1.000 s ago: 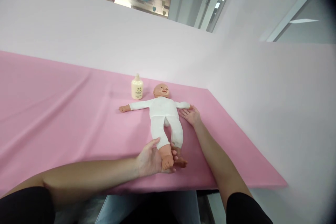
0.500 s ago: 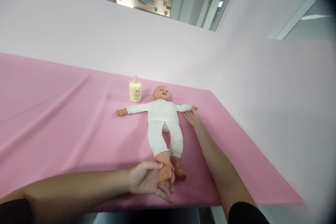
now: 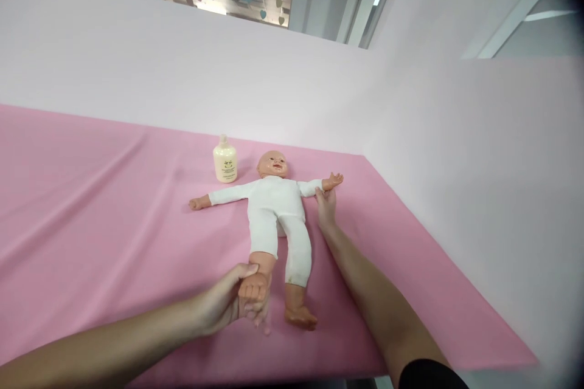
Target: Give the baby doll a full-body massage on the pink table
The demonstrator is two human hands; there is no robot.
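doll (image 3: 276,197): on its back, mid-frame, on pink cover (image 3: 100,213) | left hand (image 3: 221,305): fingers wrapped round an ankle, lower centre; right hand (image 3: 326,209): touching a wrist, right of centre (closure: cannot tell) | risk: slack left fingers could let the leg drop

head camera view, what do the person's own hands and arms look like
The left hand and right hand are ungloved, with no watch or bracelet visible. A black sleeve shows on the right arm; the left arm is bare where visible.
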